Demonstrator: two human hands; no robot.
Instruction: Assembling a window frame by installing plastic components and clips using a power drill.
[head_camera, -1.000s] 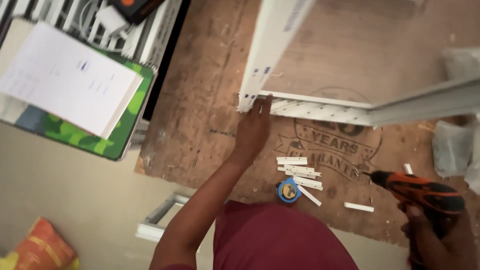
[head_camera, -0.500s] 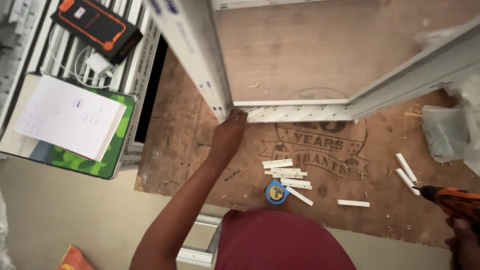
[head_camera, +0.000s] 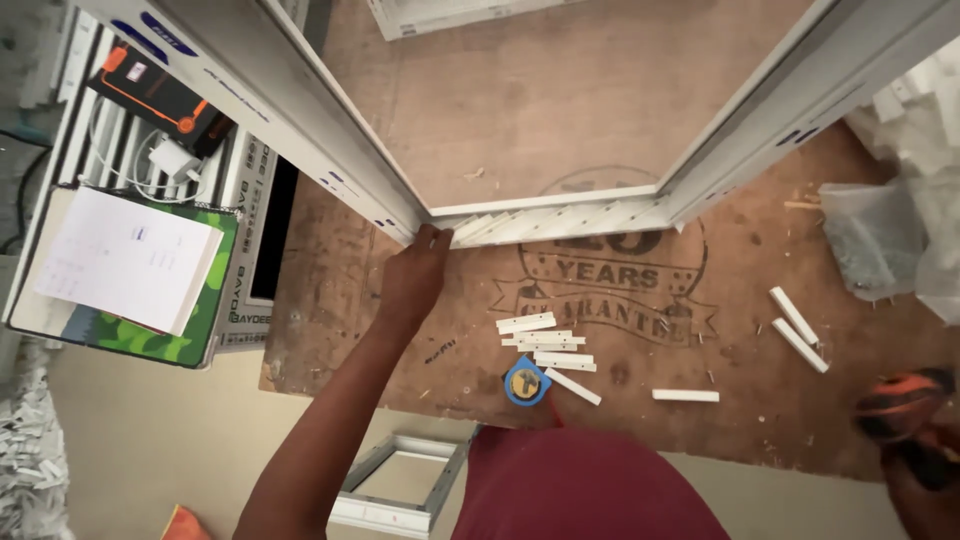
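A white window frame (head_camera: 560, 215) of plastic profile lies on a brown plywood worktop (head_camera: 560, 110). My left hand (head_camera: 412, 278) grips the frame's near left corner, where the long left bar meets the short slotted bar. My right hand (head_camera: 925, 490) sits at the bottom right edge of the view, closed on an orange and black power drill (head_camera: 900, 415) that is blurred and partly cut off. Several short white plastic strips (head_camera: 545, 345) lie on the board just in front of the frame, beside a small blue and yellow tape measure (head_camera: 526, 383).
A white notepad (head_camera: 125, 260) on a green book rests on stacked white profiles at the left, with an orange and black device (head_camera: 160, 95) and a charger behind it. A clear bag of screws (head_camera: 875, 240) lies at the right. A small white frame (head_camera: 395, 485) lies on the floor below.
The view has tilted, so the frame's corner now sits nearer the middle. My left hand stays on that corner. The drill in my right hand has slid toward the bottom right edge.
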